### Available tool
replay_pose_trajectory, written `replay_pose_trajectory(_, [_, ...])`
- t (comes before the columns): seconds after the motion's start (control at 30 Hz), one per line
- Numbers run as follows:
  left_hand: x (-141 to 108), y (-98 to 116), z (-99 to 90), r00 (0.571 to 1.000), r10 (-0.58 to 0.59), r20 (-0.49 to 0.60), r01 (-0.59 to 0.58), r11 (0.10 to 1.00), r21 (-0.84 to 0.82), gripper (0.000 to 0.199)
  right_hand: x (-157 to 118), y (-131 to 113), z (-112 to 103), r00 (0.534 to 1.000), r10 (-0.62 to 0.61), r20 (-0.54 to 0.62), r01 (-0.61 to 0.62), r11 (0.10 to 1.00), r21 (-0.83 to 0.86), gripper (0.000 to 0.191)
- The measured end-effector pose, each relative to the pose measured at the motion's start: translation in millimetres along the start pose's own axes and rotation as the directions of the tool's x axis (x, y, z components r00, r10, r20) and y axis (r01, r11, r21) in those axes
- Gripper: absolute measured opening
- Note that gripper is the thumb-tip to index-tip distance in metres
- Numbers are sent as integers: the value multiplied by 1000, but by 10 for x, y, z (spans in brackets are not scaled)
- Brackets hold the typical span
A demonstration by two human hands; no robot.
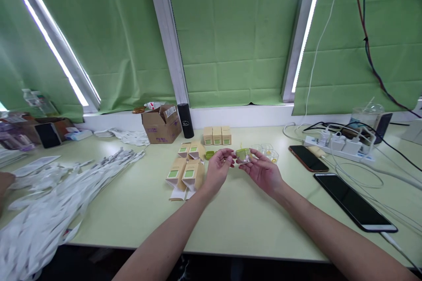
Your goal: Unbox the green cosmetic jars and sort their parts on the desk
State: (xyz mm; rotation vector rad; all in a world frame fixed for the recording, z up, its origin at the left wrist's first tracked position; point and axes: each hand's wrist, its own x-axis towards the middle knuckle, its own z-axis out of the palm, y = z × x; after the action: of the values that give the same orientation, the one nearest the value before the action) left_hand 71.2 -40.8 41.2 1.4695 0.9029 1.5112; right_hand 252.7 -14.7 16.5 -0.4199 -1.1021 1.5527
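Observation:
My right hand (263,173) pinches a small clear container with a green top (243,155) over the middle of the table. The fingers of my left hand (217,170) are curled together at its left edge; whether they grip something is hidden. Just behind my left hand lies a small green piece (209,154). Clear containers with yellow bits (272,155) stand behind my right hand. Left of my left hand are several kraft boxes with green labels (193,173), the front ones with flaps open. Behind them, 3 smaller kraft boxes (216,135) stand in a row.
A heap of white strips (69,197) covers the left side, and another person's hand (5,181) shows at the left edge. An open carton (161,125) and a black bottle (186,121) stand at the back. Two phones (354,202), a power strip (339,147) and cables lie right.

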Motion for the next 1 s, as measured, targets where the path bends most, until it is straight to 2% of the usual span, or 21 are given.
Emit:
replay_pose_trajectory(0.23, [7,-11,44,996,-69,61,69,998,-11,61,-28,25,31,983,-177,-50,163,964,-213,57])
replay_pose_trajectory(0.4, [10,46,34,988,-92,124,101,992,-68,58,-57,35,130,939,-344,-18,309,866,-393,53])
replay_pose_trajectory(0.53, [18,58,13,998,-36,45,39,997,-71,55,-53,26,160,922,-388,-11,347,836,-426,46])
replay_pose_trajectory(0.7, [-18,8,17,995,102,-9,-102,994,35,40,-44,43,130,936,-352,3,316,835,-451,41])
replay_pose_trajectory(0.77, [-45,-10,-1,971,238,-27,-229,957,180,35,-51,60,125,938,-345,15,312,828,-467,41])
replay_pose_trajectory(0.87, [-78,-24,-45,881,472,39,-441,787,433,33,-77,68,139,931,-363,43,332,789,-518,40])
replay_pose_trajectory(0.93, [-90,-27,-66,821,561,108,-527,669,524,37,-104,54,161,914,-399,75,368,737,-567,40])
replay_pose_trajectory(1.0, [-97,-31,-71,790,593,152,-563,607,561,42,-132,26,185,889,-442,116,412,664,-624,43])
